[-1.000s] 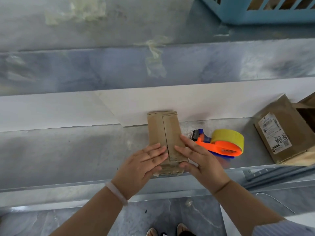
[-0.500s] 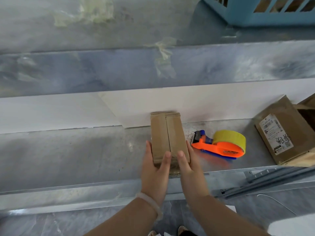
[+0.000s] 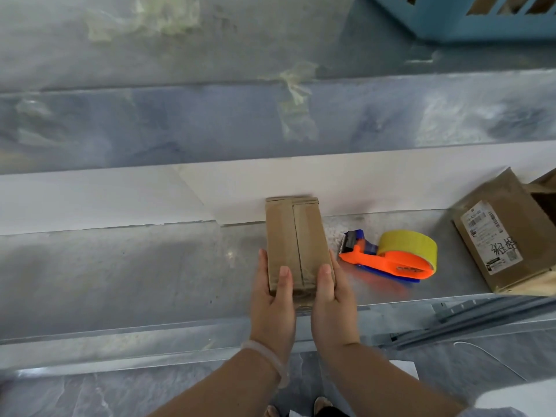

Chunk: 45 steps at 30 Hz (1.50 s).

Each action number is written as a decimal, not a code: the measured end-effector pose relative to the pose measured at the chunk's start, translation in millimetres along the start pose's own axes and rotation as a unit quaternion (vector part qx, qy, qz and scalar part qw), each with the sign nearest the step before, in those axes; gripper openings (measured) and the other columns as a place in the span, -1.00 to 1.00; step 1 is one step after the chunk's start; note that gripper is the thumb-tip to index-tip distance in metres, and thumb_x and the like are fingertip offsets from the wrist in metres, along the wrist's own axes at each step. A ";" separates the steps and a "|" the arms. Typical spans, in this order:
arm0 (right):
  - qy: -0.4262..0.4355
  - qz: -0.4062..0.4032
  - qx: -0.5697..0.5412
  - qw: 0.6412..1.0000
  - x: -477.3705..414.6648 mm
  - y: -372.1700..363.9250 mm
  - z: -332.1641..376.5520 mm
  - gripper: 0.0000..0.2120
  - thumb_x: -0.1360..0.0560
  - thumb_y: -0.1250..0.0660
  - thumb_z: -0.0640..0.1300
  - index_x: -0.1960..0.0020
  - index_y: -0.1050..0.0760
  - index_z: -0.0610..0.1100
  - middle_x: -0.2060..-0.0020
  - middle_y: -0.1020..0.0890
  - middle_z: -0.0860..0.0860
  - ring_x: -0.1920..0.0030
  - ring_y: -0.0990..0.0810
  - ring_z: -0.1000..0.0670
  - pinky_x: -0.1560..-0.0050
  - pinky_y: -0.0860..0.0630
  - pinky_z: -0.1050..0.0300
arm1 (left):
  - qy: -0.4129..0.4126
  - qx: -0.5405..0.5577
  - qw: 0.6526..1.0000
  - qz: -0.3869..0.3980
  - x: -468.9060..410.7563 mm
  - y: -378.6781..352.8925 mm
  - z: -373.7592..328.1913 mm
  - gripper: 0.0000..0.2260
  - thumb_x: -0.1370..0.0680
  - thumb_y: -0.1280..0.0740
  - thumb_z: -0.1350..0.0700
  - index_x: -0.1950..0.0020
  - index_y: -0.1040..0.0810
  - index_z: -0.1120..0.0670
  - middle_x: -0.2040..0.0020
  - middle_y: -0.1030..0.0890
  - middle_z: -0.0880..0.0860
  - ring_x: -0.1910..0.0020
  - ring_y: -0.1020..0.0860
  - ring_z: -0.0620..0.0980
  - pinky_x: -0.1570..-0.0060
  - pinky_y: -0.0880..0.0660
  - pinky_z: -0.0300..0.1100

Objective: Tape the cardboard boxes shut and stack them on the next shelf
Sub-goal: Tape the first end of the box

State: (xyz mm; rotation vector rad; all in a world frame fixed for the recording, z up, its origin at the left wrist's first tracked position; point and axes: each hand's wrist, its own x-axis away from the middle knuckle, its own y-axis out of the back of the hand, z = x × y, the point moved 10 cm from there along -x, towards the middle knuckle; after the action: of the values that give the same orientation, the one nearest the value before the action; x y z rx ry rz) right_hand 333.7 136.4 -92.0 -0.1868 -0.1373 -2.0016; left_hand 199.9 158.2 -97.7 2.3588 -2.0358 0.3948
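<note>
A small brown cardboard box [image 3: 296,239] lies lengthwise on the metal shelf [image 3: 126,272], its two top flaps meeting along a centre seam. My left hand [image 3: 272,299] grips the box's near left side, thumb on top. My right hand [image 3: 332,299] grips the near right side the same way. An orange tape dispenser [image 3: 391,260] with a yellow tape roll lies on the shelf just right of the box. A second cardboard box [image 3: 508,233] with a white shipping label sits at the far right, partly cut off by the frame.
A white board [image 3: 105,197] leans along the back of the shelf. A higher metal shelf [image 3: 210,40] above holds a blue plastic basket [image 3: 469,16] at the top right. Grey rails [image 3: 469,314] lie by the shelf's front edge at the right. Floor shows below.
My hands moved from lying flat on the box's top to gripping its near sides. The box looks lifted or slid slightly away from me.
</note>
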 end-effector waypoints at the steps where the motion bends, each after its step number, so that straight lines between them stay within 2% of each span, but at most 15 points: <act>1: 0.001 0.002 -0.001 1.000 0.3 -0.6 -0.1 -0.58 -0.66 -0.08 -0.02 -0.50 -0.28 0.01 -0.35 -0.50 0.10 -0.32 -0.47 0.17 -0.36 -0.43 0.07 | -0.001 -0.003 1.000 0.004 0.4 -1.3 0.1 -0.61 -0.64 -0.19 0.09 -0.44 -0.23 -0.14 -0.16 -0.55 -0.21 -0.06 -0.56 -0.37 0.10 -0.47 -0.50; 5: 0.005 0.023 0.001 1.000 0.0 -2.8 -2.4 -0.56 -0.64 -0.14 0.01 -0.50 -0.27 0.04 -0.34 -0.51 0.11 -0.29 -0.50 0.17 -0.32 -0.47 0.08 | -0.007 -0.015 1.000 0.016 0.4 -1.5 2.5 -0.60 -0.66 -0.09 0.05 -0.50 -0.15 -0.10 -0.24 -0.46 -0.25 -0.09 -0.47 -0.50 0.05 -0.40 -0.57; 10: -0.013 0.015 -0.019 1.000 -2.0 -0.4 -11.1 -0.60 -0.67 -0.07 -0.03 -0.50 -0.29 0.09 -0.36 -0.47 0.20 -0.30 -0.44 0.29 -0.29 -0.42 0.33 | 0.021 0.012 0.999 0.040 -0.7 -0.8 9.8 -0.60 -0.67 -0.05 0.05 -0.53 -0.13 -0.11 -0.37 -0.37 -0.20 -0.17 -0.43 -0.48 -0.01 -0.40 -0.54; 13: -0.021 0.022 -0.026 0.999 -1.5 0.0 -9.2 -0.61 -0.66 -0.09 0.00 -0.48 -0.30 0.11 -0.34 -0.49 0.20 -0.31 -0.45 0.24 -0.36 -0.41 0.13 | 0.038 0.046 0.997 0.044 -3.6 -3.1 9.9 -0.63 -0.66 -0.11 0.05 -0.48 -0.27 -0.14 -0.32 -0.49 -0.15 -0.18 -0.53 -0.31 -0.04 -0.50 -0.39; 16: -0.010 0.025 0.001 1.000 -3.1 0.2 -2.8 -0.59 -0.58 -0.25 0.05 -0.43 -0.37 0.12 -0.19 -0.61 0.20 -0.17 -0.57 0.23 -0.23 -0.52 0.12 | 0.002 0.002 1.000 0.024 -4.2 -4.1 -4.5 -0.65 -0.61 -0.26 0.05 -0.39 -0.41 -0.10 -0.16 -0.64 -0.08 -0.12 -0.61 -0.11 -0.07 -0.56 -0.15; 19: 0.013 0.010 0.060 0.998 -5.7 3.5 -0.7 -0.57 -0.55 -0.30 0.05 -0.41 -0.39 0.13 -0.09 -0.64 0.21 -0.06 -0.60 0.28 -0.08 -0.56 0.29 | -0.030 -0.039 0.999 -0.005 -3.7 -0.6 -9.9 -0.70 -0.62 -0.24 0.09 -0.34 -0.42 -0.17 -0.12 -0.63 -0.12 -0.06 -0.60 -0.25 0.02 -0.53 -0.36; 21: 0.029 0.004 0.081 0.996 -6.7 5.2 -0.2 -0.60 -0.60 -0.21 0.04 -0.44 -0.37 0.10 -0.17 -0.61 0.22 -0.12 -0.54 0.33 -0.08 -0.48 0.44 | -0.020 -0.048 0.999 -0.010 -3.8 2.7 -5.0 -0.65 -0.65 -0.18 0.09 -0.44 -0.35 -0.10 -0.24 -0.55 -0.17 -0.11 -0.52 -0.40 0.03 -0.45 -0.51; 24: 0.017 0.008 0.041 0.999 -6.2 6.0 -7.5 -0.61 -0.65 -0.06 0.06 -0.45 -0.36 0.08 -0.29 -0.53 0.19 -0.28 -0.46 0.27 -0.27 -0.41 0.34 | 0.010 -0.024 0.999 0.018 -3.2 2.7 4.1 -0.58 -0.65 -0.11 -0.01 -0.52 -0.24 -0.06 -0.43 -0.40 -0.11 -0.34 -0.40 -0.28 -0.29 -0.39 -0.29; 26: -0.006 0.027 -0.001 1.000 -5.1 2.0 -14.6 -0.60 -0.66 0.00 0.11 -0.46 -0.33 0.15 -0.33 -0.47 0.27 -0.34 -0.40 0.30 -0.23 -0.37 0.44 | 0.022 -0.012 0.999 0.035 -2.1 2.3 5.5 -0.53 -0.59 -0.09 -0.12 -0.52 -0.19 -0.12 -0.47 -0.34 -0.14 -0.40 -0.34 -0.25 -0.40 -0.31 -0.19; 29: -0.014 0.061 -0.023 0.998 -2.7 -3.7 -15.6 -0.54 -0.62 -0.02 0.15 -0.51 -0.22 0.15 -0.38 -0.39 0.29 -0.32 -0.35 0.40 -0.13 -0.33 0.56 | 0.040 -0.012 0.997 0.062 -1.7 2.0 9.5 -0.48 -0.56 -0.04 -0.19 -0.53 -0.12 -0.18 -0.49 -0.28 -0.18 -0.40 -0.29 -0.32 -0.40 -0.26 -0.28; 32: 0.001 0.073 0.021 0.997 -2.0 -3.2 -9.7 -0.40 -0.52 -0.08 0.23 -0.54 -0.17 0.12 -0.38 -0.41 0.25 -0.30 -0.38 0.37 -0.17 -0.33 0.52 | 0.048 -0.028 0.995 0.081 -3.3 1.1 11.5 -0.56 -0.63 0.01 -0.13 -0.53 -0.08 -0.20 -0.47 -0.28 -0.21 -0.29 -0.31 -0.48 -0.22 -0.31 -0.52; 36: -0.013 0.068 0.034 0.997 -1.8 2.3 -10.9 -0.57 -0.66 -0.03 0.05 -0.52 -0.22 0.10 -0.37 -0.40 0.25 -0.22 -0.37 0.42 -0.02 -0.30 0.64 | 0.059 -0.009 0.991 0.122 2.1 -2.7 6.6 -0.53 -0.63 0.00 -0.08 -0.55 -0.05 -0.13 -0.48 -0.29 -0.12 -0.38 -0.34 -0.25 -0.28 -0.34 -0.40; 41: -0.018 0.079 0.032 0.996 -1.2 19.0 -3.8 -0.69 -0.67 -0.10 -0.11 -0.19 -0.52 0.22 -0.05 -0.61 0.39 -0.04 -0.49 0.49 0.12 -0.36 0.64 | 0.033 -0.063 0.994 0.085 0.2 27.0 -14.4 -0.60 -0.59 -0.21 0.00 -0.44 -0.30 -0.09 -0.39 -0.40 -0.11 -0.19 -0.47 -0.35 -0.16 -0.46 -0.36; 43: -0.018 0.080 0.037 0.996 -4.8 27.1 -0.3 -0.62 -0.64 -0.15 -0.20 0.01 -0.63 0.21 0.05 -0.66 0.35 0.01 -0.55 0.41 0.15 -0.38 0.60 | 0.007 -0.116 0.993 0.024 -12.1 52.3 -27.4 -0.47 -0.59 -0.28 0.03 -0.52 -0.18 -0.07 -0.45 -0.29 -0.08 -0.34 -0.35 -0.24 -0.33 -0.35 -0.20; 45: -0.019 0.107 0.062 0.992 -8.1 25.7 3.4 -0.64 -0.62 -0.18 -0.19 0.04 -0.65 0.21 0.04 -0.67 0.29 0.00 -0.56 0.35 0.14 -0.39 0.57 | -0.003 -0.147 0.989 0.008 -28.0 66.0 -39.1 -0.42 -0.59 -0.30 0.07 -0.55 -0.13 -0.04 -0.49 -0.26 -0.06 -0.45 -0.25 -0.12 -0.46 -0.20 -0.05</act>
State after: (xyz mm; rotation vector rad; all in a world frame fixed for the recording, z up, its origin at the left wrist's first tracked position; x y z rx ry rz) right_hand 360.6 133.3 -89.9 -0.1538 -0.2559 -1.7708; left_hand 124.6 181.3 -75.9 2.1712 -1.9599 0.0803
